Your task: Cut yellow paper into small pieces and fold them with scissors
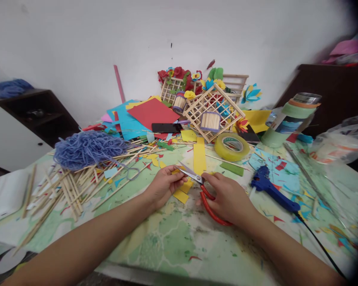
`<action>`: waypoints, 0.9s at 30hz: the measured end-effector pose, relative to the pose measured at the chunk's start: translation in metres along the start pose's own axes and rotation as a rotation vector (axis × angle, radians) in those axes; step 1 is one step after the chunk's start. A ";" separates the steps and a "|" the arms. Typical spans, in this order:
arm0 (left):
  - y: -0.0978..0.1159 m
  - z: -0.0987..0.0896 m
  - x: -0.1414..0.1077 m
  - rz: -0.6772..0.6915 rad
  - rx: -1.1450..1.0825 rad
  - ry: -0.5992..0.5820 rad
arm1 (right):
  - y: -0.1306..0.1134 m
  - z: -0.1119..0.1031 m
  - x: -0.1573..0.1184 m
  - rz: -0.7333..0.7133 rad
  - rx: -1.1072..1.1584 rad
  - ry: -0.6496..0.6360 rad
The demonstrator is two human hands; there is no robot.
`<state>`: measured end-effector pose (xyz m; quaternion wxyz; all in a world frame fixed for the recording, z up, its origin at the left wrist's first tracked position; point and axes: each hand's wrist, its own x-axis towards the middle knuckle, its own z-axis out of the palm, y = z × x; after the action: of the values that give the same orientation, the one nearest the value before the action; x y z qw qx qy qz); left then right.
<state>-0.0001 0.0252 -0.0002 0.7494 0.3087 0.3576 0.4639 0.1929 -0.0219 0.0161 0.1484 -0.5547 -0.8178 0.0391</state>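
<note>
Two hands are working just above the counter (173,242): the right hand (228,196) is gripping red-handled scissors (210,208) around the loops, while the left hand (164,186) is pinching yellow paper (183,188) right beside the steel blades (191,174).

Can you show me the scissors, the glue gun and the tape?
Scissors (191,173): head view, on the metal blade.
Glue gun (273,193): head view, on the blue body.
Tape (222,149): head view, on the yellow roll.

place: craft workspace | signs: tabletop (173,242) heaped with craft sticks (62,194), coloured paper (152,113), blue yarn (89,150), hot glue gun (271,190) | around: white wall (77,39), dark cabinet (26,119)
</note>
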 end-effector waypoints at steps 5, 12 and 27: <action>0.000 0.000 0.000 -0.019 -0.021 -0.010 | 0.000 0.000 0.000 0.004 0.014 -0.019; 0.002 0.001 -0.001 -0.034 -0.023 -0.012 | 0.001 0.001 -0.001 0.002 0.037 -0.022; 0.006 -0.002 0.001 0.027 0.066 0.082 | 0.002 -0.001 -0.002 0.033 0.072 -0.046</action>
<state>-0.0040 0.0292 0.0038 0.7171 0.3189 0.3989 0.4743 0.1960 -0.0230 0.0160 0.1489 -0.5615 -0.8096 0.0837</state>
